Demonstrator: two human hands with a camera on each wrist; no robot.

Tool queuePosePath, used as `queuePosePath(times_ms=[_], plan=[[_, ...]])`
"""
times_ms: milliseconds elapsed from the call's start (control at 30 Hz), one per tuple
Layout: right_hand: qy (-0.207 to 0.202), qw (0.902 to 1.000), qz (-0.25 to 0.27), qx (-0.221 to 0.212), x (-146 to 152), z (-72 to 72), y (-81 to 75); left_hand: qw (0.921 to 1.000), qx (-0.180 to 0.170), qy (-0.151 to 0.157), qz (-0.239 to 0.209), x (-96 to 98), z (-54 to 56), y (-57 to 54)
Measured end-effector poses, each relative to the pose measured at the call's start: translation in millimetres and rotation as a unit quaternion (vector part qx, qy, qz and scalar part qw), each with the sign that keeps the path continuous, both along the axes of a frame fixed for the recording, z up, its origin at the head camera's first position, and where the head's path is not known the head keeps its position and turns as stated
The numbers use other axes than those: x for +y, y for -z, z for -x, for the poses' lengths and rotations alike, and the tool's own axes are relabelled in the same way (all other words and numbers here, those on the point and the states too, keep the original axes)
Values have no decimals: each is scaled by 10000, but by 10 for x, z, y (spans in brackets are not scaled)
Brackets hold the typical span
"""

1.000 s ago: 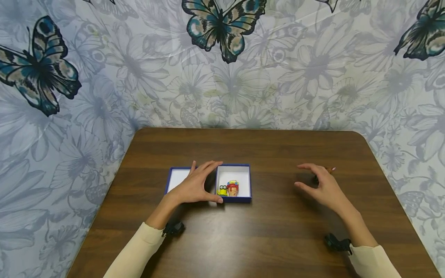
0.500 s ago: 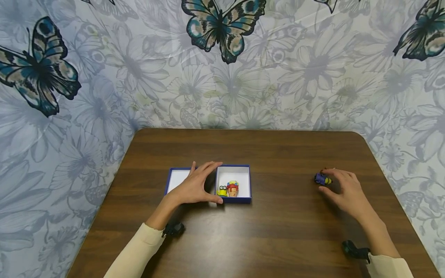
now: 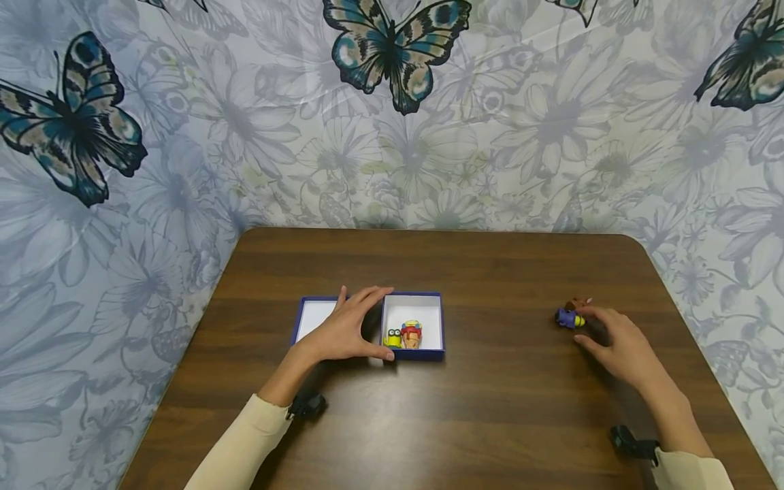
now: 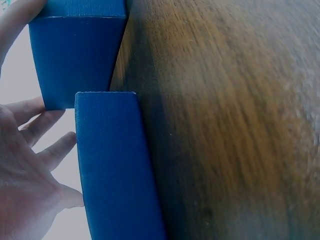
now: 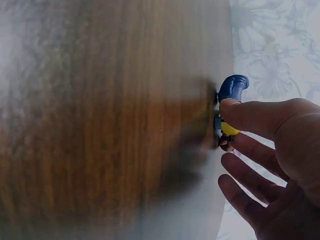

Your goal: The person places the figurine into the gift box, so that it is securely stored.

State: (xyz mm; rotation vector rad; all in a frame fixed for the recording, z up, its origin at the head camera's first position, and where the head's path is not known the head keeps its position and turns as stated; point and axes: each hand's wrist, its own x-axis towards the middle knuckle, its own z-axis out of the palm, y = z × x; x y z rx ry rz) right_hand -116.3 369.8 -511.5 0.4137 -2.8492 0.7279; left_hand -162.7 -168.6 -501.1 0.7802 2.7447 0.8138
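Note:
My left hand (image 3: 346, 331) spans a small blue box with a white inside (image 3: 433, 325), thumb at its near edge and index finger at its far edge. Inside stand a green toy figure with big eyes (image 3: 393, 338) and a red-and-yellow toy figure (image 3: 412, 335). In the left wrist view the blue side of the box (image 4: 77, 60) shows, with the thumb on it. At the right, my right hand (image 3: 627, 350) has thumb and index finger parted around a blue-and-yellow toy figure (image 3: 567, 318) lying on the table. The right wrist view shows the thumb overlapping this figure (image 5: 232, 87).
Under the left hand lies a shallow blue-rimmed white tray, perhaps the lid (image 3: 314, 318), close beside the box. Just behind the blue-and-yellow figure is a small brown thing (image 3: 578, 302). The wooden table (image 3: 490, 408) ends at a butterfly-patterned cloth (image 3: 429, 170).
My right hand has moved right and come down beside the blue-and-yellow figure, its thumb and index finger drawing closer together. The left hand stays at the box.

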Motion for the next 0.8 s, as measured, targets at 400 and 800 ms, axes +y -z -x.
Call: queuePosePath(times_ms=[400,800], plan=[[-15,10000,-5,-31,-14,63,16,10000,8,-34,11,2,1,-5],[140,9997,-63,-173,-95,96,70,10000,-30,-22,6,5,1,-10]])
